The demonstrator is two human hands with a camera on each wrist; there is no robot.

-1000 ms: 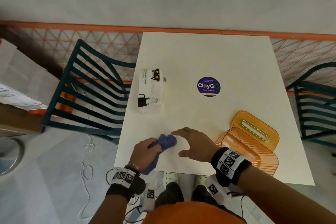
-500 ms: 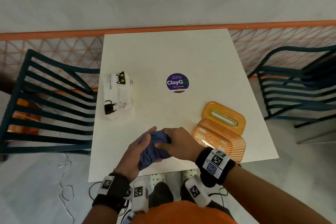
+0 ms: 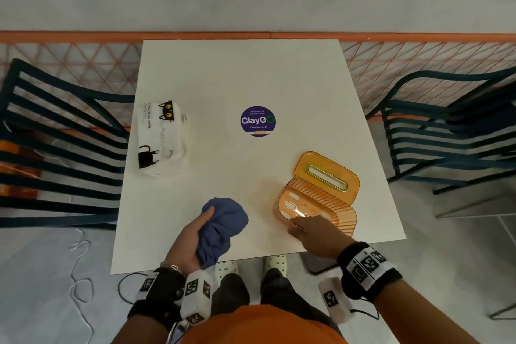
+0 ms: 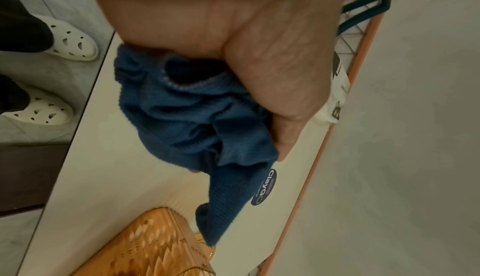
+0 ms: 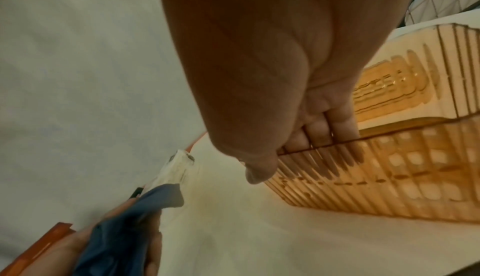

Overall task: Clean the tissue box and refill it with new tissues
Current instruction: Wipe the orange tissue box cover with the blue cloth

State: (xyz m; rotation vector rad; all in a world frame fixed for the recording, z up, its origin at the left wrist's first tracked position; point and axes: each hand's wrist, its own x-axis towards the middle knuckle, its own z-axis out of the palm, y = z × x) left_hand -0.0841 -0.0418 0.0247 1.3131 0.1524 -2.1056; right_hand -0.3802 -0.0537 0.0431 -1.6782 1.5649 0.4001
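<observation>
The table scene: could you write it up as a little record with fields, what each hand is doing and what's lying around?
left hand: grips a bunched blue cloth
right hand: fingers hooked over the near rim of the orange tissue box, thumb outside
box state: open, empty, lid lying behind it
tissue pack: sealed, at the table's left edge, untouched
table: white, with a round purple sticker

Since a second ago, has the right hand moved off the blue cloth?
Yes. The right hand has gone rightward, away from the blue cloth, and now grips the near rim of the ribbed orange plastic tissue box.
</observation>
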